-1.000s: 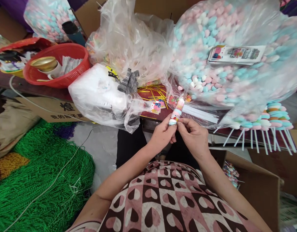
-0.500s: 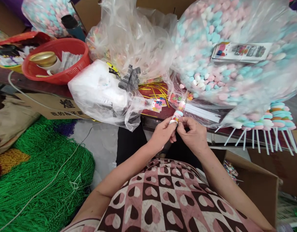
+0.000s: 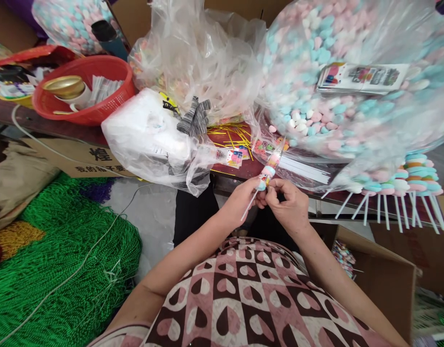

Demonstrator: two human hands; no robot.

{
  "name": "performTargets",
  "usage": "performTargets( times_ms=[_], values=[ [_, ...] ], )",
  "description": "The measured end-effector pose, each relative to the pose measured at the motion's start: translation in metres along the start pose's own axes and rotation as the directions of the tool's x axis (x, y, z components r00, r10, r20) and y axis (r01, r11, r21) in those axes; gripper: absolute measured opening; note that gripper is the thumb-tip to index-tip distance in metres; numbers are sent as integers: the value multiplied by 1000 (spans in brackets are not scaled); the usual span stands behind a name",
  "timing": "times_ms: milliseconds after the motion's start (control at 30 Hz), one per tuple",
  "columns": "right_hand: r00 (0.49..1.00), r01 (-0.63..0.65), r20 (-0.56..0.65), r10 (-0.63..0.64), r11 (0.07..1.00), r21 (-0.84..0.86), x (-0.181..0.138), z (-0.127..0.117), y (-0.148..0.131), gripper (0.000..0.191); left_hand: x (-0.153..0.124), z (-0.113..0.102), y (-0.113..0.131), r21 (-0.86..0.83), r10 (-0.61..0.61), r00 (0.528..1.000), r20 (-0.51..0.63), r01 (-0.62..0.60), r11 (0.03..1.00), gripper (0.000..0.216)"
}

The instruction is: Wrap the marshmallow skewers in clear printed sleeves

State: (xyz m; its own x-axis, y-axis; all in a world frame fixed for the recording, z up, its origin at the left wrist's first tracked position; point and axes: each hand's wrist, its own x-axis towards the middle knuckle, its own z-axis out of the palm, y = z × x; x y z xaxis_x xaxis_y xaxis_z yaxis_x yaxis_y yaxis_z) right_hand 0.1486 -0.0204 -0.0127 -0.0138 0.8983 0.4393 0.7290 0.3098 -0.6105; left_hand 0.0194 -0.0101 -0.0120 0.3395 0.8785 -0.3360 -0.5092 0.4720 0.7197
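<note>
Head view: a wrapped marshmallow skewer [image 3: 268, 171] in both hands, at the table's front edge.
The left hand [image 3: 248, 196] pinches the skewer near its lower end, the white stick [image 3: 249, 206] slanting down across that hand; the right hand [image 3: 289, 201] has its thumb and curled forefinger at the wrapper's lower end, though whether they pinch anything I cannot tell. Just beyond lie yellow twist ties [image 3: 233, 134] and flat white strips [image 3: 304, 167]. A clear bag of pastel marshmallows [image 3: 312, 115] bears a stack of printed wrappers [image 3: 362, 78]; more marshmallow skewers [image 3: 419, 176] lie at right, sticks overhanging the edge.
</note>
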Motion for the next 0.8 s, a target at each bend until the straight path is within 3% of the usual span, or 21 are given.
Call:
performTargets(
  times_ms=[100,200,267,467,600,800],
  values=[
    [1000,-12,9,11,1000,25,1,-3,0,13,-1,-3,6,-170,-150,983,108,166,971,25],
    [1000,0,11,0,1000,21,1,-4,0,14,-3,-6,10,-192,-249,946,207,289,938,28],
    [1000,8,26,-8,1000,8,1,-4,0,14,-4,-7,11,-193,-266,939,217,308,932,29],
    [998,45,40,-44,999,-9,-2,-1,1,14,-4,-1,4,-146,-65,998,5,65,987,24],
    [997,55,54,-56,998,14,-8,3,8,12,-3,2,-2,-42,32,992,-124,-37,998,31],
    [997,-67,55,61,991,119,-10,1,7,16,-3,2,-4,119,111,978,-178,-91,989,36]
  ],
)
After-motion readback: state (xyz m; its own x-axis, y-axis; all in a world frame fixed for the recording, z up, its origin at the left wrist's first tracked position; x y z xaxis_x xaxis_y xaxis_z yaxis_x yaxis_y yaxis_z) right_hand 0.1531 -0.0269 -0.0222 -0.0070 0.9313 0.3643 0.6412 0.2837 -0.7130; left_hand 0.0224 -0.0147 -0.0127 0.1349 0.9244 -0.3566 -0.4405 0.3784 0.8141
